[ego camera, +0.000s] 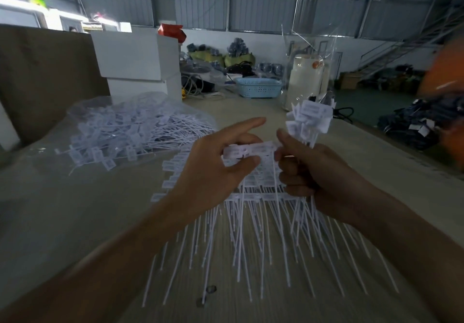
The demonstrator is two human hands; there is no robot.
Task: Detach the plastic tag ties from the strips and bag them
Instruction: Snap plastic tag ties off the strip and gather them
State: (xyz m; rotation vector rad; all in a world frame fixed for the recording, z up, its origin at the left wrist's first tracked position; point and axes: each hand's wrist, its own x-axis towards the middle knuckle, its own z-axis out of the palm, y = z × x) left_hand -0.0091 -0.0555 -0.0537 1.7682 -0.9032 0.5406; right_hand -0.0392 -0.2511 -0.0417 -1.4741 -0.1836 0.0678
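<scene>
- Ties looked featherlight, thin, springy; tails flop, so grip at the flat tag head.
- Left hand pinched the tag strip over the table, forefinger out.
- Right hand clutched a bundle of detached ties, thumb at the strip.
- Bag of ties lay left.
- Tag print was illegible.

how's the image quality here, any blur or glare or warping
Head view: wide-angle warping bends the table edge and roof; glare blows out the upper-left window; an orange shape at right is motion-blurred; both hands stay fairly sharp.
</scene>
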